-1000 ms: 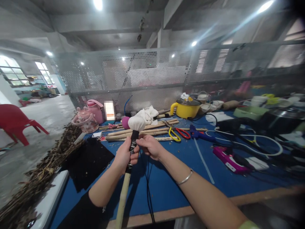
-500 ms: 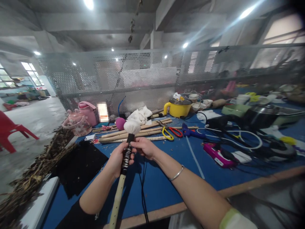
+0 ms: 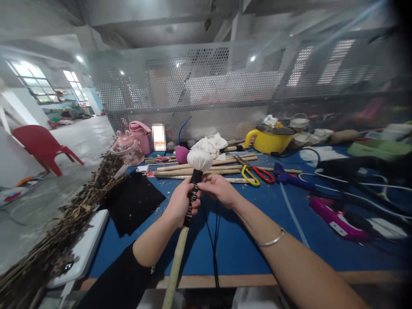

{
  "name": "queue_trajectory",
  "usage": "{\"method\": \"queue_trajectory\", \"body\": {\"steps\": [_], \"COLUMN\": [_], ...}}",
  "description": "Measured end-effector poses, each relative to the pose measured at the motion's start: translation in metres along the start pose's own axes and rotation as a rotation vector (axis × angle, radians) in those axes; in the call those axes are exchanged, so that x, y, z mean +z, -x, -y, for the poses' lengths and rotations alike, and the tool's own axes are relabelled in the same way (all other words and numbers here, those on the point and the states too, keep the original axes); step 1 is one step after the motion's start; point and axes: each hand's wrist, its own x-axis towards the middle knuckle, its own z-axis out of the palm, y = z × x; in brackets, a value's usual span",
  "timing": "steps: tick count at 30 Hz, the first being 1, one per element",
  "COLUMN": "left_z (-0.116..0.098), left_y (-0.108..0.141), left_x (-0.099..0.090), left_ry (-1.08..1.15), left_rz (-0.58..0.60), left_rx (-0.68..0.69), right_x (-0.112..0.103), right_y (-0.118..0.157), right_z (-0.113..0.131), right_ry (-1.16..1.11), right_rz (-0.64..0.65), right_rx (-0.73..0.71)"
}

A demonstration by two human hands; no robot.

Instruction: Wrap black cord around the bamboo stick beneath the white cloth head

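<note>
A light wooden stick (image 3: 176, 266) with a round white cloth head (image 3: 199, 159) slants up before me. Black fabric under the head is wound with pale and dark turns of cord. My left hand (image 3: 180, 201) is closed around this wrapped part. Beside it my right hand (image 3: 221, 191) pinches a thin black cord (image 3: 215, 244) against the wrapping, its fingertips partly hidden. Loose ends of cord hang down over the table's front edge. A magenta ball (image 3: 182, 155) lies just behind the white head.
Several wooden sticks (image 3: 170, 173) and scissors (image 3: 250, 175) lie behind my hands on the blue table (image 3: 251, 249). A yellow pot (image 3: 273, 142), blue glue gun (image 3: 289, 177) and magenta power strip (image 3: 334, 221) are to the right. Black cloth (image 3: 135, 201) and dried stalks (image 3: 74, 210) lie left.
My view has turned left and down, so everything sits further right. Both hands keep their hold at the wrapped part, with the right still close beside the left.
</note>
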Motion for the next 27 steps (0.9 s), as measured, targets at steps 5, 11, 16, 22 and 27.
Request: {"method": "queue_trajectory", "body": {"steps": [5,11,16,22,27], "left_z": [0.0008,0.0028,-0.0019,-0.0039,-0.0036], "left_y": [-0.0011,-0.0018,0.0006,0.0013,0.0004], "left_x": [-0.0012,-0.0005,0.0001,-0.0022,-0.0055], "left_ry": [-0.006,-0.017,0.044,0.092,0.094], "left_rz": [-0.033,-0.038,-0.017,0.017,0.072], "left_rx": [0.03,0.045,0.051,0.023,0.015], "right_x": [0.0005,0.0026,0.0034,0.0039,0.0044], "right_y": [0.0058,0.0089,0.0074,0.0059,0.0049], "right_z": [0.006,0.0068,0.0046,0.0053,0.0024], "right_ry": [-0.05,-0.282,-0.309,-0.225,-0.195], "right_rz": [0.033,0.044,0.016,0.015,-0.04], "right_rx": [0.042,0.102,0.114,0.07,0.056]}}
